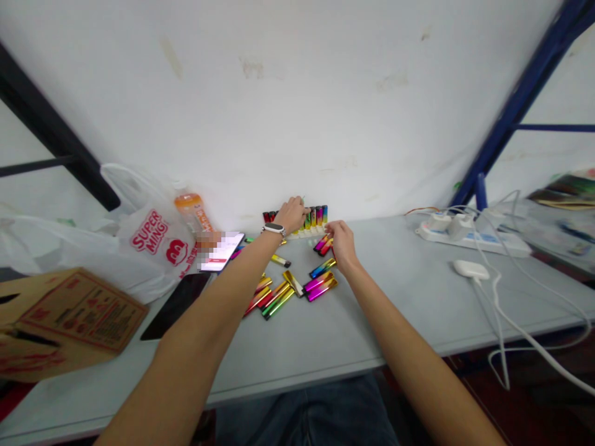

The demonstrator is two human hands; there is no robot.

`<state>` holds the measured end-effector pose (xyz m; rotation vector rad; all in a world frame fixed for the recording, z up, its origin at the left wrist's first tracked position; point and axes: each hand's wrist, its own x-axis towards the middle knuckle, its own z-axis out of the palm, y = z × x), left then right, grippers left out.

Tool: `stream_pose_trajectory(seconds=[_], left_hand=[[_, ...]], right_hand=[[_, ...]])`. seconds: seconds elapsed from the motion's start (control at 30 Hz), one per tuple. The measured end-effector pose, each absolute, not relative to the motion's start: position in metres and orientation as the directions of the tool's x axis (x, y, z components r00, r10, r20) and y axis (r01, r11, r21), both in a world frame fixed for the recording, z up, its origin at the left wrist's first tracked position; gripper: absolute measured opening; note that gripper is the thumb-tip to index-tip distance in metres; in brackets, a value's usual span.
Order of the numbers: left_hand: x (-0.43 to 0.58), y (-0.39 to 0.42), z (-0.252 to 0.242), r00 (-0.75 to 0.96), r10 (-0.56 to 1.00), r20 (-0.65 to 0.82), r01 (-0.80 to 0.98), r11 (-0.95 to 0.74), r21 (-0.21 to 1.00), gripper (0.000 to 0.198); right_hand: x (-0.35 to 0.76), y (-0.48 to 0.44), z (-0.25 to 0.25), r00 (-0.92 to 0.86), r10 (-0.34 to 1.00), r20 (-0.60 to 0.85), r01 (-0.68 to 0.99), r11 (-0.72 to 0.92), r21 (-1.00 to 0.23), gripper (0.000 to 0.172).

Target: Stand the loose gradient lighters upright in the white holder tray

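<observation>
Several shiny rainbow-coloured lighters (297,286) lie scattered on the grey table (325,334). More lighters (317,216) stand upright in a row in a white tray (309,233) against the wall. My left hand (292,215), with a watch on its wrist, rests closed over the row's left part, fingers curled on a lighter there. My right hand (341,244) sits just right of the tray, closed on two lighters (323,245) that stick out to its left.
A lit phone (222,251) and a dark phone (175,305) lie to the left, beside a white plastic bag (153,241), an orange bottle (193,210) and a cardboard box (60,319). A power strip (469,238) with white cables (506,322) is at the right.
</observation>
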<state>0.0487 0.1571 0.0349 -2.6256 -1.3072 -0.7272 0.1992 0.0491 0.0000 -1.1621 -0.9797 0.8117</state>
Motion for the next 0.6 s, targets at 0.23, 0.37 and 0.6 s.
stream_pose_trajectory(seconds=[0.23,0.37,0.6], left_hand=[[0.029,0.129,0.027,0.422,0.727,0.541,0.81,-0.571,0.136,0.046],[0.0,0.098,0.016,0.299,0.717,0.63,0.76,-0.578,0.298,0.033],[-0.055,0.041,-0.014,0.384,0.749,0.54,0.754,-0.592,0.285,0.029]], right_hand=[[0.182,0.036,-0.014,0.032,0.908,0.418,0.497,0.348,-0.795,0.012],[0.165,0.023,-0.018,-0.171,0.911,0.376,0.727,0.374,-0.575,0.015],[0.139,0.026,-0.016,-0.31,0.907,0.287,0.866,0.393,-0.309,0.036]])
